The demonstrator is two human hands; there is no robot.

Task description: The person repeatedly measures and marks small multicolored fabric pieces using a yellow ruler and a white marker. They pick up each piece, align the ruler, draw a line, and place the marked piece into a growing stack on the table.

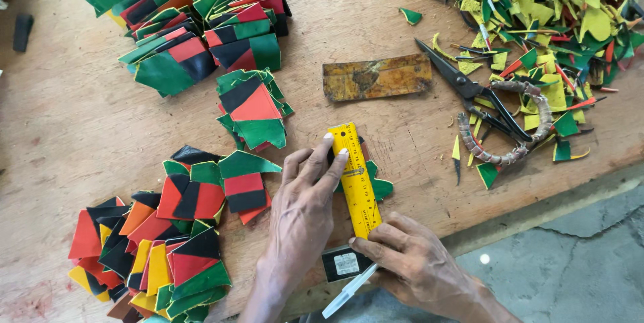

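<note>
Near the counter [80, 115] edge, the right hand [412, 262] grips a white pen [349, 291]. The left hand [305, 205] presses flat, fingers spread, on a yellow ruler [357, 179] over a green piece [381, 187]. Farther right lie black scissors [483, 98].

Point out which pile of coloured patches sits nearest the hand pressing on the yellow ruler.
The small pile just left of the left hand: green piece on top, red and black beneath. The other piles lie farther up or left; the ruler is beside it.
</note>
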